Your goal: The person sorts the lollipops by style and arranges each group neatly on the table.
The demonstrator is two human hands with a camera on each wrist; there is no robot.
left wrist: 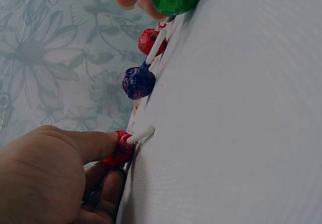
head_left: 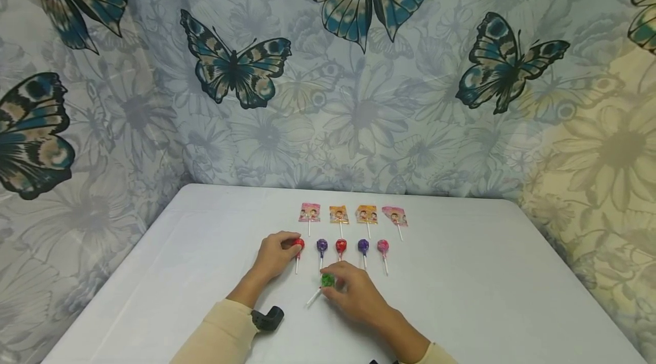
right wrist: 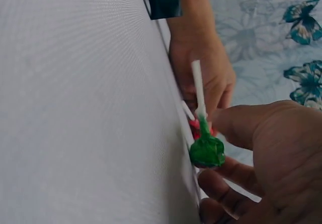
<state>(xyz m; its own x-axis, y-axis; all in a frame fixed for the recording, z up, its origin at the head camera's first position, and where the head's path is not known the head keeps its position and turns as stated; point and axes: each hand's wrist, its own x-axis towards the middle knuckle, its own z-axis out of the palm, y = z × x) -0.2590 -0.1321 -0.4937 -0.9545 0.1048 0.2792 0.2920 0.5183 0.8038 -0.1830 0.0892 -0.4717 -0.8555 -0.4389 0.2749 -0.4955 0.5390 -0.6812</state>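
Observation:
My left hand (head_left: 275, 254) pinches a red lollipop (head_left: 299, 244) by its wrapped head at the left end of a row; its white stick points toward me. Nearer the front, my right hand (head_left: 357, 291) holds a green lollipop (head_left: 327, 280) between thumb and fingers, its stick slanting to the lower left. Beside the left hand, the row goes on with a purple lollipop (head_left: 322, 245), a second red lollipop (head_left: 341, 246), another purple lollipop (head_left: 363, 246) and a pink lollipop (head_left: 382, 246). In the right wrist view the green head (right wrist: 207, 151) sits close to the thumb.
Behind that row lie flat-wrapped lollipops: a pink packet (head_left: 310, 212), two orange packets (head_left: 339, 215) and another pink packet (head_left: 396, 216). They rest on a white table (head_left: 461, 295). A butterfly-patterned wall covering (head_left: 359, 125) stands at the table's back edge.

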